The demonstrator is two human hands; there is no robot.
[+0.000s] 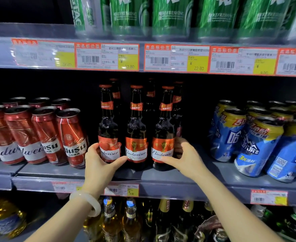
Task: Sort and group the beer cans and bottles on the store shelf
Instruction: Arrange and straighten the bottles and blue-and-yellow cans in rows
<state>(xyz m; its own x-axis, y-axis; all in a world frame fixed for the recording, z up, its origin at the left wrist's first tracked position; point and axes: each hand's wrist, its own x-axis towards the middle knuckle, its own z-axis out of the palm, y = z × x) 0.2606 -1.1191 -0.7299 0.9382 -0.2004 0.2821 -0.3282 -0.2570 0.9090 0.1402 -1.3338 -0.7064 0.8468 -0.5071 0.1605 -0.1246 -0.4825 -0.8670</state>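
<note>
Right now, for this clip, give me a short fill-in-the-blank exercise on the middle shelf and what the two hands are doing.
1. The left hand and right hand flank a front row of ____ Budweiser bottles.
2. The red cans stand to the ____ of those bottles.
3. The blue and gold cans stand on the bottles' ____ side.
4. The left wrist wears a pale ____.

Missing words: three; left; right; bangle
</note>
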